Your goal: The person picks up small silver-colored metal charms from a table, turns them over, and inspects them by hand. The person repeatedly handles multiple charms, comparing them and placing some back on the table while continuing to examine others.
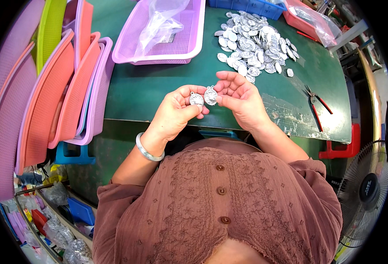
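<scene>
Silvery metal, oval: first medallion (pixel 196 100) pinched in our left fingers (pixel 188 112), second medallion (pixel 210 96) in our right fingers (pixel 230 103), just beside its mate above the green worktop (pixel 136 97), both long axes pointing roughly away from us.

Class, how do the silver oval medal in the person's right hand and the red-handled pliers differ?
The silver oval medal is pinched in the right hand; the red-handled pliers lie on the green table. The medal is small and rounded; the pliers longer, handles spread. The medal is silver; the pliers have red handles. Both show bare metal.
</scene>
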Tool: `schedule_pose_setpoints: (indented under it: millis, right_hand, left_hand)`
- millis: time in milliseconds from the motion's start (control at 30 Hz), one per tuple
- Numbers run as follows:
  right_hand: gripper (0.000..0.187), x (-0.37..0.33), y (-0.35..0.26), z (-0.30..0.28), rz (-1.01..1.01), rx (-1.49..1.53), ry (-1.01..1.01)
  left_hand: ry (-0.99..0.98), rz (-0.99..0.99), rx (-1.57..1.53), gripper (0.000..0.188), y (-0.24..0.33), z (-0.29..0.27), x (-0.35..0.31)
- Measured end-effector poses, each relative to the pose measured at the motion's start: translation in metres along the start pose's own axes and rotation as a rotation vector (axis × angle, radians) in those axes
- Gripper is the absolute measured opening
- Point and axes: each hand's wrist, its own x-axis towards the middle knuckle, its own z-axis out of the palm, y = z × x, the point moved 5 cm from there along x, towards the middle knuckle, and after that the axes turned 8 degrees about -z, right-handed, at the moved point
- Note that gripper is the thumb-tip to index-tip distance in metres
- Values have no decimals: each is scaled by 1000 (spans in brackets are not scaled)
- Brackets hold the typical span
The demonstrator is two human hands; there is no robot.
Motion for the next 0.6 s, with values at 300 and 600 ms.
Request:
schedule_pose_setpoints:
  millis: [300, 600]
  right_hand:
    - [44, -2, 2, 9, 20, 15, 5]
    - [44, -4, 11, 20, 59, 34, 30]
  left_hand:
    - [-12, 8, -28, 32, 1, -4, -8]
    - [-40, 34, -77, 30, -1, -15, -18]
